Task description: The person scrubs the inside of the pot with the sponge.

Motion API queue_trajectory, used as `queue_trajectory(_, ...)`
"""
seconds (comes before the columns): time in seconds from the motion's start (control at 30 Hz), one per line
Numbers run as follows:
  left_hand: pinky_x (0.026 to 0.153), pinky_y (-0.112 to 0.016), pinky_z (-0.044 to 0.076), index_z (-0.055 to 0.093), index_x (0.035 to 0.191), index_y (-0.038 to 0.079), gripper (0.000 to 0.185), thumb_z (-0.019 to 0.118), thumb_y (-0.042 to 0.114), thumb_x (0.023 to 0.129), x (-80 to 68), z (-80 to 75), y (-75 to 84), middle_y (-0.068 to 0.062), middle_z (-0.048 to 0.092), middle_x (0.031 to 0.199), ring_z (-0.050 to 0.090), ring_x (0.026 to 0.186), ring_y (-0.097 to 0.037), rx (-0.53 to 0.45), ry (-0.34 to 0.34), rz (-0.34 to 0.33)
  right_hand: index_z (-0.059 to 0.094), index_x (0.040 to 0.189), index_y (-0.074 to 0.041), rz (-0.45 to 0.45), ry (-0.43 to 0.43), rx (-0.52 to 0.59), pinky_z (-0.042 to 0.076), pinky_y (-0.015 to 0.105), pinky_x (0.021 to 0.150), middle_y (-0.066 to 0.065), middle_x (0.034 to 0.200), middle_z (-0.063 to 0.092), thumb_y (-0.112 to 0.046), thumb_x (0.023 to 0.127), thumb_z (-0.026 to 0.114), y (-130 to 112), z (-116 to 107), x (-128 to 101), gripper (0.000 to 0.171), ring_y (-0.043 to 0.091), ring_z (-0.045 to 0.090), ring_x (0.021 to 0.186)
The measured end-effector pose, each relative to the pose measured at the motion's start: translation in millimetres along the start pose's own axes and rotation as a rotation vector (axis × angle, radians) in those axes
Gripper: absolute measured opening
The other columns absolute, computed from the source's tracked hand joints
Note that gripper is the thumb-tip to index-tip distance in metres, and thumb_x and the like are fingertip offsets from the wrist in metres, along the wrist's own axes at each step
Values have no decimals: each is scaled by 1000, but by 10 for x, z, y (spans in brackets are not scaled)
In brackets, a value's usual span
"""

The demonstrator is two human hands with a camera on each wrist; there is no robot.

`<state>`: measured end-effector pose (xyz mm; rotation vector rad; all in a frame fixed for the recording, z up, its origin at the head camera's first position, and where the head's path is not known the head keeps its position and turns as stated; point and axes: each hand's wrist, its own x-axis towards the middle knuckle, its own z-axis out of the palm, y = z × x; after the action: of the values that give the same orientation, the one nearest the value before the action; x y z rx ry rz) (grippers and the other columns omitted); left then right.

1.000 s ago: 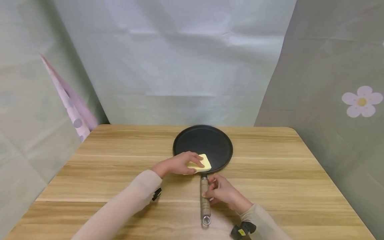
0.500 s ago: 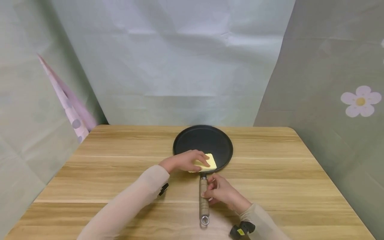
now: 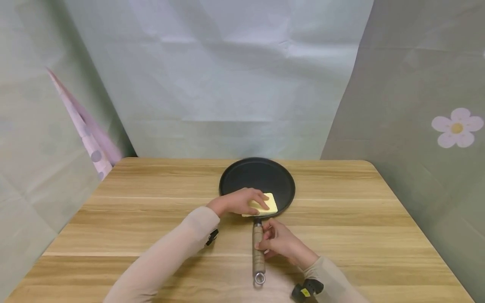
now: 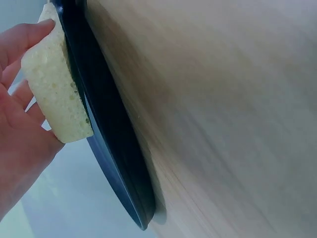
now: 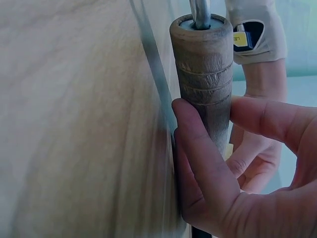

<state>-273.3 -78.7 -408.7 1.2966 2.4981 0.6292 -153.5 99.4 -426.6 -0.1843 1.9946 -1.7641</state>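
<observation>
1. Landmark: the black flat pan (image 3: 257, 181) lies flat at the far middle of the wooden table (image 3: 360, 227), its handle pointing toward the person.
2. Left of the pan: a pink dotted cloth (image 3: 89, 134) hangs off the table's far left corner.
3. Left hand (image 3: 236, 203): the fingers lie across the yellow sponge (image 3: 265, 205) and the thumb curls round its near edge, pressing it on the pan's near inner face, just beside the handle root.
4. Right hand (image 3: 278, 242): thumb and fingers wrap the wooden handle (image 3: 258, 248) near its middle, steadying the pan.
5. Progress, as judged: wiping is under way at the near edge; the far pan surface looks dry and uncovered, with no foam or residue discernible.
</observation>
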Motion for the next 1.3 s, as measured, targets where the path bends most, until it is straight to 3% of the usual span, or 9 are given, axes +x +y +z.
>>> queue_trajectory(0.77, 107, -41, 36, 71, 116, 12, 32, 72, 6, 84, 250, 110, -5, -8, 57, 135, 47, 129, -26, -20, 101, 48, 41, 106, 6, -20, -10, -6, 57, 41, 60, 8, 82, 47, 7, 75, 66, -9, -12, -2, 40, 20, 58, 67)
queue_trajectory(1.3, 106, -40, 38, 73, 113, 11, 30, 73, 6, 83, 499, 168, 36, -10, 58, 133, 50, 127, -27, 1, 169, -30, 40, 108, 5, -23, -14, -15, 57, 41, 61, 8, 80, 50, 6, 76, 66, 14, -13, 22, 41, 19, 57, 67)
